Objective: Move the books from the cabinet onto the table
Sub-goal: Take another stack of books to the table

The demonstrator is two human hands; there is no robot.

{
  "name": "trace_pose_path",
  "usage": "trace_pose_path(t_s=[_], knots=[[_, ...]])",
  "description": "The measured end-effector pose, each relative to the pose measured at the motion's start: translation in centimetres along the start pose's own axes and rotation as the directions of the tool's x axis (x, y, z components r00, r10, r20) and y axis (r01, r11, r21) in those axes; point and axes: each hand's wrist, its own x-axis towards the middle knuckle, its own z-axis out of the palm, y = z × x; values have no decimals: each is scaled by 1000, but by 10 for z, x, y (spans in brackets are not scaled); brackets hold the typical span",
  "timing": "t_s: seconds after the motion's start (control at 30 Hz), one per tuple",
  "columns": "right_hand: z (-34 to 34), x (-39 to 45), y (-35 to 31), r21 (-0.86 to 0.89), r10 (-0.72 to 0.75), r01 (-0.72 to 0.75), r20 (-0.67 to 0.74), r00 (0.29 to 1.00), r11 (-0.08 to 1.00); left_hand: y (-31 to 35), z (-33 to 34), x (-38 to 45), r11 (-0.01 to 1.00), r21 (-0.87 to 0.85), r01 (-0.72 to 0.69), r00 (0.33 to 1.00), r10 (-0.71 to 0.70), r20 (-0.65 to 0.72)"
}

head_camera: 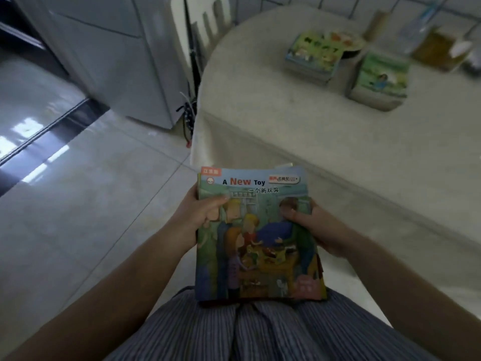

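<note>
Nearest, at six o'clock, lies striped grey-blue clothing (260,332) with both bare forearms reaching forward over it. Just past it, near the centre of view, a stack of thin picture books (257,235) is held flat, cover up, the top one titled "A New Toy". The left hand (200,217) clasps the stack's left edge, thumb pressed on the cover and fingers curled underneath out of sight. The right hand (320,227) clasps the right edge the same way, thumb on top. The stack hangs over the pale tiled floor (91,204), just beside the near edge of a table (299,126) draped in a cream cloth, which fills the view from three toward one o'clock. Farther on, at one o'clock, two more book piles rest on that cloth: a left pile (315,56) and a right pile (380,82), close together. Behind them stand blurred containers (437,45). At eleven o'clock is a white cabinet-like unit (117,53).
</note>
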Motion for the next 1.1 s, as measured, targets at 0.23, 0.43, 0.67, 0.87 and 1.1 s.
trace_pose_path(t_s=[0.23,0.43,0.67,0.87,1.1], knots=[[-51,-9,9,178,30,0,-167,985,984,5,62,67,974,215,69,981,-105,161],[-119,-4,17,274,39,36,-264,964,961,3,141,115,946,312,90,964,-162,212],[-253,11,11,317,60,48,-323,945,947,-6,277,176,930,365,34,961,-131,244],[-376,12,2,277,41,64,-359,933,959,-17,394,210,923,381,46,950,-159,269],[-472,25,-11,279,29,73,-345,938,957,-25,484,250,928,369,55,961,-150,233]])
